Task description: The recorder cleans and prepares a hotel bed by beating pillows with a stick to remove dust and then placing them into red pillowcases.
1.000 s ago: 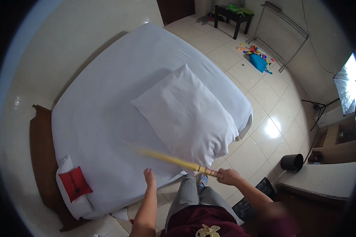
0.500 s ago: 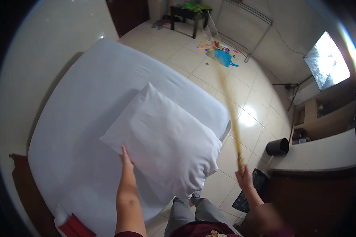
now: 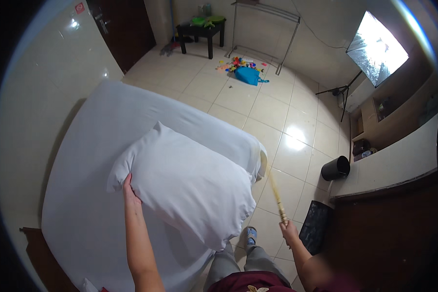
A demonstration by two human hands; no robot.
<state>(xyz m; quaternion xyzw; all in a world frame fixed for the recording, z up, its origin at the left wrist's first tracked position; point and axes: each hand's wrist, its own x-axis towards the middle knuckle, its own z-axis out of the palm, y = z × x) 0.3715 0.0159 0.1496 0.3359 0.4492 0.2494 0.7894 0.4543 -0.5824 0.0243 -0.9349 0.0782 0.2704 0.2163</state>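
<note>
Left hand (image 3: 128,190) grips white pillow (image 3: 185,182) edge, pillow on bed (image 3: 97,131). Right hand (image 3: 289,231) closed round yellow stick (image 3: 276,192), probably a duster handle. Black bin (image 3: 336,168) near, toys (image 3: 241,65) far across floor.

white pillow (image 3: 190,187): plump, tilted on bed edge | yellow stick (image 3: 276,191): thin, angled upward

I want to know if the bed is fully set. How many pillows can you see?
1: a white pillow on the white bed, gripped at its near-left edge by the left hand. Others may be out of view.
</note>
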